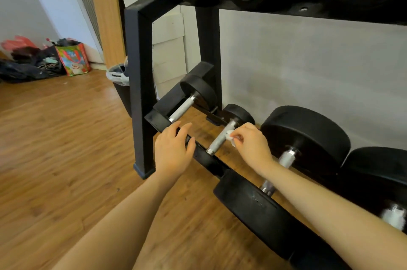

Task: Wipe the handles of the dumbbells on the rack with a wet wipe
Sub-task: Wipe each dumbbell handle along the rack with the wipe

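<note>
A wooden floor (66,137) is running under a black dumbbell rack (141,84) standing against a grey wall. On its low shelf, the right hand (251,144) is pinching a white wet wipe (231,137) against the second dumbbell's metal handle (220,138). The left hand (172,148), fingers relaxed, is resting on the rack's near rail, left of that handle.

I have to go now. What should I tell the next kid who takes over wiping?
Right hand pinches the wet wipe against the second handle on the low rack rail.
Left hand rests on the front dumbbell head beside it, holding nothing.
Done: can't tell which handles are already clean.
Left: finish this handle, then the leftmost handle if unwiped, the bigger ones to the right, and the upper row.
</note>
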Tool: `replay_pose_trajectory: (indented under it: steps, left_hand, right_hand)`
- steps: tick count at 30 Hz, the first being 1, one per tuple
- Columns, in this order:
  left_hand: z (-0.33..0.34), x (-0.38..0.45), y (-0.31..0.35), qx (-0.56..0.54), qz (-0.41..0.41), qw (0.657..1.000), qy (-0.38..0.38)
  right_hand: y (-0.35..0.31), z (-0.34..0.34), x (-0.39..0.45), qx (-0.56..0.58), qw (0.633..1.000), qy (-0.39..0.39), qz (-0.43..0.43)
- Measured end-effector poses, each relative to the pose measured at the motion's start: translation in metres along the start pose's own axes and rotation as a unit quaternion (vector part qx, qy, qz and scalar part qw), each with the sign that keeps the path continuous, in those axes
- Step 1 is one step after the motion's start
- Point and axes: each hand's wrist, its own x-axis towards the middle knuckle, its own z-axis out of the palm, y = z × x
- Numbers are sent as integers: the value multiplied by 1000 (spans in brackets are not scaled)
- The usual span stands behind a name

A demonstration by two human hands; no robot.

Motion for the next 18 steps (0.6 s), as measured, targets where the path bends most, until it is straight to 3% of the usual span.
replay_pose_trajectory:
  steps: [6, 18]
  left_hand:
    - [32, 51, -51, 25, 4, 999, -21]
    - [69, 97, -92, 26, -19, 997, -69]
  right_hand:
    - [10, 45, 38, 26, 990, 39, 134]
    - [13, 74, 53, 40, 962, 51, 264]
